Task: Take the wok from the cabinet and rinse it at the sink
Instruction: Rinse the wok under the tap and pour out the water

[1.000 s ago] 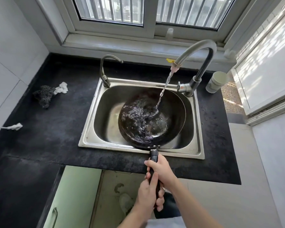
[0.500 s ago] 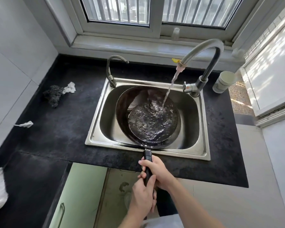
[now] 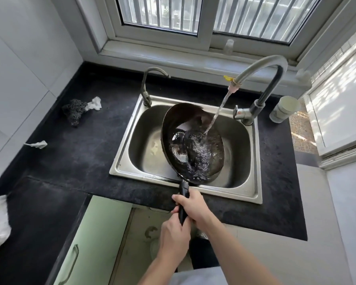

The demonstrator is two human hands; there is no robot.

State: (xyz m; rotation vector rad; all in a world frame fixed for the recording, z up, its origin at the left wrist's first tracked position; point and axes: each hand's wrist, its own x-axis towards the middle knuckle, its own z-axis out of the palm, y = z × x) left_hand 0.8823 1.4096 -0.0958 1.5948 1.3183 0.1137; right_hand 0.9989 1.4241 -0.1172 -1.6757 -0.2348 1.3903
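Note:
A dark wok (image 3: pixel 176 122) hangs over the steel sink (image 3: pixel 253 192), tilted with its left rim raised. Water from the tall faucet (image 3: pixel 261 66) streams into it and pools toward its lower right side. Both hands hold its black handle (image 3: pixel 183 189). My right hand (image 3: pixel 193 204) grips the handle nearer the pan. My left hand (image 3: pixel 173 237) grips the handle's end, just below and behind the right hand.
A second, smaller tap (image 3: pixel 147 87) stands at the sink's back left. A dark scouring pad (image 3: pixel 73 112) and white scraps (image 3: pixel 95 103) lie on the black counter (image 3: pixel 80 153). A white cup (image 3: pixel 284 109) stands right of the faucet. A green cabinet door (image 3: pixel 90 243) hangs open below.
The wok has rolled from nearly level, through a leftward lean, to a steep tilt with its left rim up. The water inside has sloshed toward the right. Both hands keep their hold on the handle.

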